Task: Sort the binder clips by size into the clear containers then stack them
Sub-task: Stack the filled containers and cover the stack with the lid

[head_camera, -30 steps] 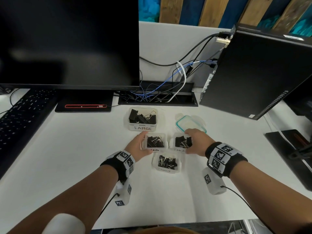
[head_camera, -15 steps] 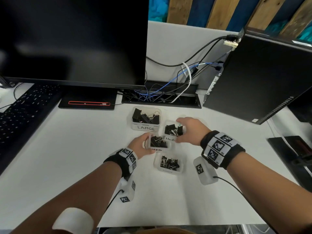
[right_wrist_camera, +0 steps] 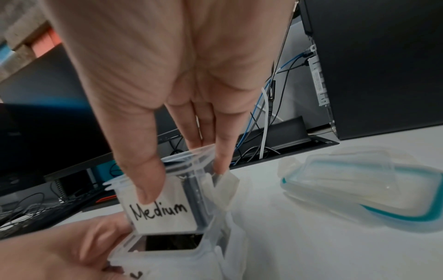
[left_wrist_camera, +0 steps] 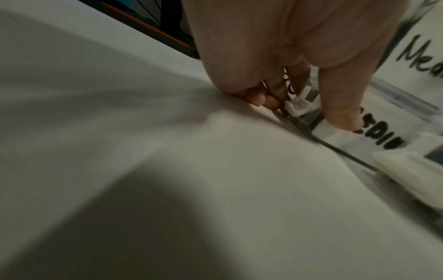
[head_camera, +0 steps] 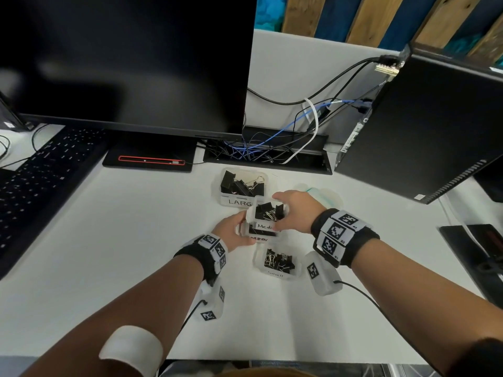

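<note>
The right hand [head_camera: 295, 210] pinches one "Medium" container [head_camera: 268, 213] directly above the lower medium container [head_camera: 258, 235]. The left hand [head_camera: 231, 232] grips that lower one on the table [head_camera: 109, 240], near its back edge.

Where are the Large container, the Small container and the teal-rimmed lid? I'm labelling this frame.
Large container [head_camera: 236, 201]: head view, on its white label at the front wall.
Small container [head_camera: 259, 268]: head view, on its clear left rim.
Teal-rimmed lid [right_wrist_camera: 374, 191]: right wrist view, on the clear top panel.

One clear clip-filled "Medium" container [head_camera: 268, 213] sits over another [head_camera: 261, 233], between the "LARGE" [head_camera: 239, 186] and small [head_camera: 277, 263] ones.
</note>
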